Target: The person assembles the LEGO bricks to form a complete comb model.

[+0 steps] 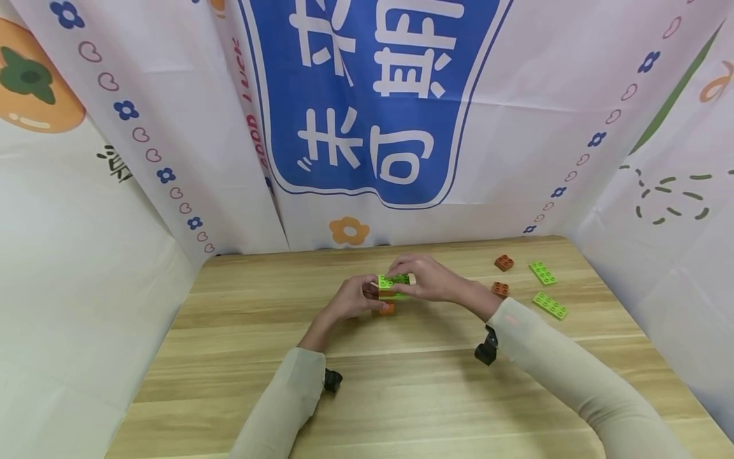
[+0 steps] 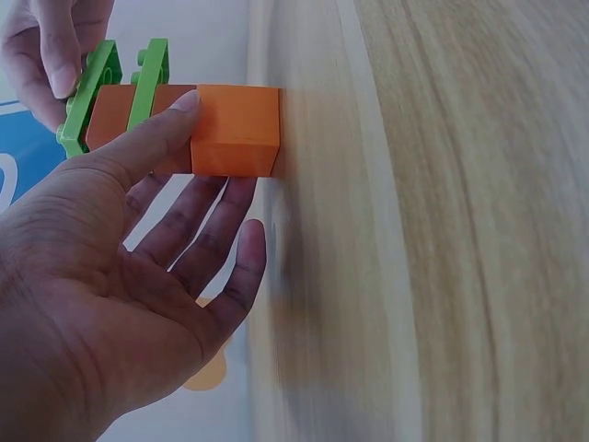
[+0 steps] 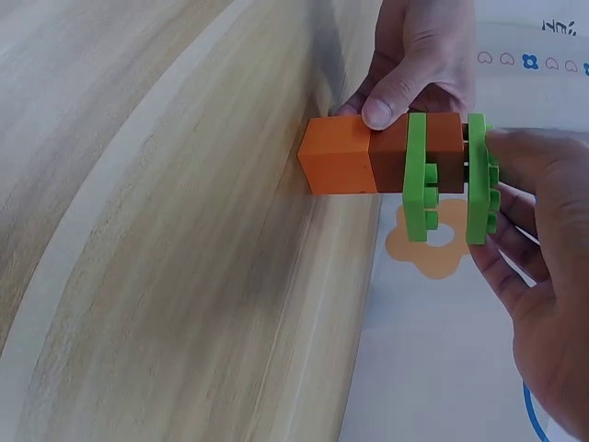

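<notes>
A small tower of toy building blocks stands on the table, with an orange block (image 2: 237, 129) at its base. Above that come a brown brick (image 3: 388, 155), a green plate (image 3: 416, 184) jutting out to one side, and a second brown brick (image 3: 445, 152). My left hand (image 1: 348, 298) grips the tower low down, thumb on the near face and fingers behind. At the top, my right hand (image 1: 429, 279) pinches another green plate (image 3: 478, 184). In the right wrist view, a narrow gap with studs shows between this plate and the brown brick under it.
To the right on the wooden table (image 1: 401, 395) lie a brown brick (image 1: 504, 262), another brown brick (image 1: 500, 289) beside my right forearm, and two loose green plates, one farther (image 1: 542, 272) and one nearer (image 1: 550, 305). A printed cloth (image 1: 504, 172) hangs behind the table.
</notes>
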A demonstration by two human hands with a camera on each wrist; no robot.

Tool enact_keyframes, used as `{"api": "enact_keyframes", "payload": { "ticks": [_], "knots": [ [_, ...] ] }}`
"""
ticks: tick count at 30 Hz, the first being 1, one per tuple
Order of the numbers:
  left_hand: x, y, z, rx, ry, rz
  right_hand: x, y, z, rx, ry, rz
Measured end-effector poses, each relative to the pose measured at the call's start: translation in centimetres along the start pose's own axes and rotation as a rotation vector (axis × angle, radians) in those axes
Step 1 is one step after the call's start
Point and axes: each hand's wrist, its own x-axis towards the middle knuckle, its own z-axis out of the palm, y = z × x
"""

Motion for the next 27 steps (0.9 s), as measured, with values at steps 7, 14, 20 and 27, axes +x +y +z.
{"api": "enact_keyframes", "payload": {
  "ticks": [7, 14, 20, 27],
  "knots": [
    [-0.13, 0.21, -0.07, -0.009, -0.003, 0.001, 0.1, 0.02, 0.22, 0.005, 0.022, 0.006],
    [-0.13, 0.37, -0.15, 0.004, -0.013, 0.021, 0.17, -0.25, 0.03, -0.007, 0.001, 0.036],
    [-0.19, 0.46, -0.14, -0.006, -0.018, 0.034, 0.15, -0.58, -0.23, -0.009, -0.001, 0.052],
    [-0.31, 0.35, -0.17, -0.078, -0.004, 0.045, 0.39, -0.8, -0.13, -0.037, -0.018, 0.05]
  ]
}}
